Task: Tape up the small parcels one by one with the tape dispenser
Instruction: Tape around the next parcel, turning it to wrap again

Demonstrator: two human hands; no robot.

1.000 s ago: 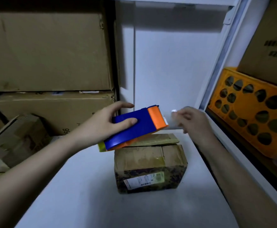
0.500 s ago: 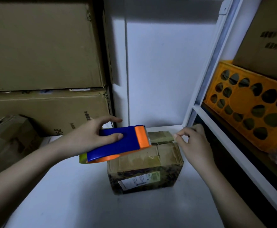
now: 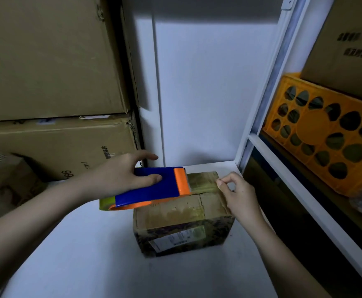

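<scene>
A small brown parcel [image 3: 182, 224] with a shipping label on its front stands on the white table [image 3: 89, 265]. My left hand [image 3: 119, 175] grips the blue and orange tape dispenser [image 3: 154, 188] just above the parcel's left top edge. A clear strip of tape runs from the dispenser's orange end across the parcel's top. My right hand [image 3: 238, 194] pinches the free end of that strip between thumb and forefinger at the parcel's far right corner.
Large cardboard boxes [image 3: 46, 61] are stacked on the left, with a smaller open box [image 3: 5, 181] beside them. A white shelf frame [image 3: 283, 168] runs along the right, holding an orange crate [image 3: 326, 132] and another carton [image 3: 352, 44].
Both hands came down from above the parcel. The dispenser now sits close over the top, and the tape end has been drawn down to the parcel's far right corner.
</scene>
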